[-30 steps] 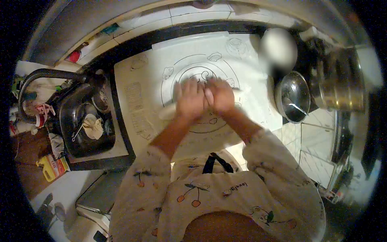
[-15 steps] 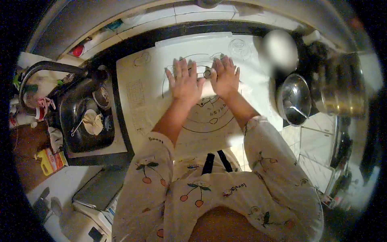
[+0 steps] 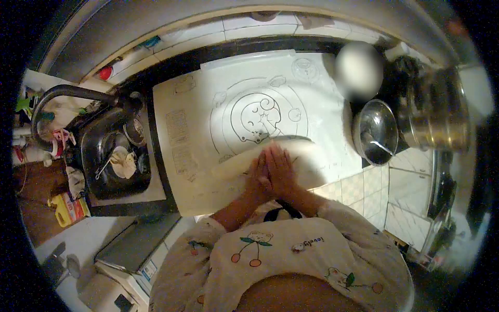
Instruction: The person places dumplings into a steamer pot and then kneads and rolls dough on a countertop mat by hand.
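A long pale roll, which looks like dough [image 3: 303, 146], lies across the lower part of the white printed mat [image 3: 332, 125]. On its middle, near the mat's front edge, rest my left hand [image 3: 257, 178] and my right hand [image 3: 280, 169]. They are side by side and touching, with fingers stretched forward and flat on the roll. Both ends of the roll stick out past my hands. Beyond it, the mat's round cartoon drawing is uncovered.
To the right stand a metal bowl [image 3: 375, 132] with a spoon, a blurred white round object [image 3: 358, 70] and a large metal pot [image 3: 436, 109]. At the left is a dark sink [image 3: 119, 184] with dishes and a curved faucet [image 3: 65, 89]. A yellow container [image 3: 63, 210] sits below.
Both hands have slid from the mat's upper middle toward my body and moved close together. The pale roll has come nearer too, uncovering the drawing.
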### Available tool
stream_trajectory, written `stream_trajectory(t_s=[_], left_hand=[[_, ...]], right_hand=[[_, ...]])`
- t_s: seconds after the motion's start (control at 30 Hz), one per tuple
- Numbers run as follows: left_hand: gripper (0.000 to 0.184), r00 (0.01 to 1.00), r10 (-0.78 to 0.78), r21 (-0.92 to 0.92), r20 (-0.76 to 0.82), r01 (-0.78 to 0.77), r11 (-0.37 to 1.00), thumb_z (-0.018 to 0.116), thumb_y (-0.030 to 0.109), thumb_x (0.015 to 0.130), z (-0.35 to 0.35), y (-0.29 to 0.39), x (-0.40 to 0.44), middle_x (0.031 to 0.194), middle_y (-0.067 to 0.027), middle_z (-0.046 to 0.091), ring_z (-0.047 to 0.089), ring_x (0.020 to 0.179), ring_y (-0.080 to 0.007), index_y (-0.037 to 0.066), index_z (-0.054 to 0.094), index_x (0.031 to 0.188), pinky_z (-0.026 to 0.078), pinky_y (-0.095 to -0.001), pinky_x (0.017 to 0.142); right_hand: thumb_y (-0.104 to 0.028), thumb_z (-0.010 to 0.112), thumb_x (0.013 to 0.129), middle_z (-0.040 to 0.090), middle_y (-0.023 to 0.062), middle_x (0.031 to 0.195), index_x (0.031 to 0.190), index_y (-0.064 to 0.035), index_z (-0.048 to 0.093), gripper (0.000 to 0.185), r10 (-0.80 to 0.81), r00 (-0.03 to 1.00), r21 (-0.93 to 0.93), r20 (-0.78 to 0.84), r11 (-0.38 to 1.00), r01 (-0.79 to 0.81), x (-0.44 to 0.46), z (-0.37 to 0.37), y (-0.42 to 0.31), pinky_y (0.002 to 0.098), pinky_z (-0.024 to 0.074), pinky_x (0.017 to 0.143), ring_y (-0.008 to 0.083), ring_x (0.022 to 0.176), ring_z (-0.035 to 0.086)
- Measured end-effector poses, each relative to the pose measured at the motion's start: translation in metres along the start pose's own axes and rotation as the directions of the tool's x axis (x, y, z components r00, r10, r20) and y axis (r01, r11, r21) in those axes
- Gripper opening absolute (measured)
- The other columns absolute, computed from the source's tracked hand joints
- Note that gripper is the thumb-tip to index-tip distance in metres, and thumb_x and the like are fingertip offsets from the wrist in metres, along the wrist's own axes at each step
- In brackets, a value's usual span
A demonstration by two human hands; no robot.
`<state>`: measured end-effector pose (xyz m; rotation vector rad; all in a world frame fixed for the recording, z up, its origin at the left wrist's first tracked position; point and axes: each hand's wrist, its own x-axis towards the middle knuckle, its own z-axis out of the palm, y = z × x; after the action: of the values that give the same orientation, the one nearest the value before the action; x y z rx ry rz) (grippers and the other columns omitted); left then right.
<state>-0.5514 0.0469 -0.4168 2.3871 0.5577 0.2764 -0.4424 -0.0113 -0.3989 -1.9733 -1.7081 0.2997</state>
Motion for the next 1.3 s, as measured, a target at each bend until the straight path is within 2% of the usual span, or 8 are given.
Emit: stream_trajectory(t_s=[0.1, 0.13, 0.2, 0.23, 0.33, 0.63, 0.97, 1.3], left_hand=[[0.062, 0.989, 0.084, 0.512, -0.124, -0.009, 0.859, 0.045, 0.030, 0.088, 0.022, -0.059, 0.054, 0.147, -0.0235, 0.027, 0.019, 0.138, -0.0385, 0.000, 0.032, 0.141, 0.010, -0.0521, 0.113], [0.063, 0.977, 0.006, -0.207, -0.214, -0.051, 0.977, 0.044, 0.032, 0.089, 0.005, -0.062, 0.079, 0.146, -0.0237, 0.028, 0.018, 0.139, -0.0377, 0.000, 0.031, 0.141, 0.010, -0.0524, 0.113], [0.061, 0.963, 0.002, -0.204, -0.271, -0.059, 0.977, 0.044, 0.033, 0.089, -0.046, -0.061, 0.129, 0.144, -0.0238, 0.031, 0.025, 0.135, -0.0382, 0.001, 0.033, 0.140, 0.016, -0.0543, 0.111], [0.058, 0.970, 0.115, 0.515, -0.215, 0.013, 0.857, 0.044, 0.033, 0.090, -0.066, -0.064, 0.142, 0.143, -0.0236, 0.033, 0.033, 0.131, -0.0395, 0.002, 0.035, 0.138, 0.022, -0.0558, 0.109], [0.065, 0.952, 0.095, 0.566, -0.290, 0.090, 0.819, 0.046, 0.036, 0.087, -0.080, -0.055, 0.150, 0.144, -0.0234, 0.031, 0.032, 0.132, -0.0380, 0.001, 0.032, 0.140, 0.019, -0.0593, 0.108], [0.079, 0.999, 0.044, 0.327, -0.032, -0.031, 0.945, 0.052, 0.040, 0.079, -0.002, -0.013, -0.002, 0.149, -0.0225, 0.023, 0.018, 0.140, -0.0379, -0.002, 0.027, 0.142, 0.008, -0.0609, 0.110], [0.097, 0.983, -0.083, 0.402, -0.166, 0.145, 0.904, 0.065, 0.061, 0.068, -0.108, -0.073, 0.154, 0.147, -0.0220, 0.029, 0.021, 0.139, -0.0356, 0.000, 0.036, 0.138, 0.010, -0.0552, 0.112], [0.091, 0.995, -0.082, 0.385, 0.052, 0.056, 0.921, 0.066, 0.057, 0.069, -0.036, 0.001, -0.020, 0.149, -0.0168, 0.026, 0.024, 0.136, -0.0423, 0.012, 0.033, 0.142, 0.016, -0.0703, 0.101]], right_hand=[[-0.040, 0.044, 0.088, 0.032, 0.0275, 0.142, 0.134, 0.0039, 0.038, 0.064, 0.025, 0.999, -0.019, 0.028, 1.000, -0.025, 0.080, -0.014, 0.017, 0.0551, 0.0219, 0.108, 0.0403, 0.132, 0.032], [-0.039, 0.042, 0.088, 0.034, 0.0248, 0.142, 0.134, 0.0015, 0.039, 0.061, -0.202, 0.947, 0.020, -0.248, 0.977, 0.214, 0.097, 0.001, 0.039, 0.0545, 0.0240, 0.107, 0.0393, 0.132, 0.033], [-0.040, 0.043, 0.088, 0.035, 0.0188, 0.144, 0.136, -0.0025, 0.039, 0.061, -0.024, 0.998, -0.101, -0.057, 0.995, 0.018, 0.144, -0.006, 0.046, 0.0546, 0.0219, 0.108, 0.0358, 0.134, 0.032], [-0.041, 0.044, 0.088, 0.033, 0.0180, 0.145, 0.137, -0.0026, 0.038, 0.063, 0.001, 0.996, -0.166, -0.088, 0.986, -0.015, 0.162, -0.012, 0.044, 0.0546, 0.0207, 0.109, 0.0353, 0.135, 0.029], [-0.041, 0.045, 0.087, 0.030, 0.0173, 0.147, 0.139, -0.0037, 0.035, 0.065, 0.060, 0.997, -0.192, -0.057, 0.979, -0.070, 0.182, -0.011, 0.041, 0.0536, 0.0189, 0.110, 0.0343, 0.136, 0.027], [-0.042, 0.047, 0.087, 0.033, 0.0238, 0.142, 0.140, 0.0000, 0.029, 0.070, -0.058, 0.993, -0.064, 0.103, 0.996, 0.065, -0.006, -0.022, 0.001, 0.0538, 0.0225, 0.108, 0.0426, 0.130, 0.032], [-0.035, 0.044, 0.090, 0.046, 0.0161, 0.136, 0.121, -0.0047, 0.056, 0.045, 0.095, 0.985, -0.231, -0.145, 0.965, -0.127, 0.182, -0.025, 0.074, 0.0512, 0.0282, 0.106, 0.0317, 0.129, 0.039], [-0.022, 0.051, 0.085, 0.032, 0.0178, 0.145, 0.138, -0.0070, 0.038, 0.056, 0.035, 0.944, -0.381, 0.328, 0.919, 0.099, -0.013, -0.035, 0.026, 0.0547, 0.0178, 0.110, 0.0364, 0.135, 0.028]])
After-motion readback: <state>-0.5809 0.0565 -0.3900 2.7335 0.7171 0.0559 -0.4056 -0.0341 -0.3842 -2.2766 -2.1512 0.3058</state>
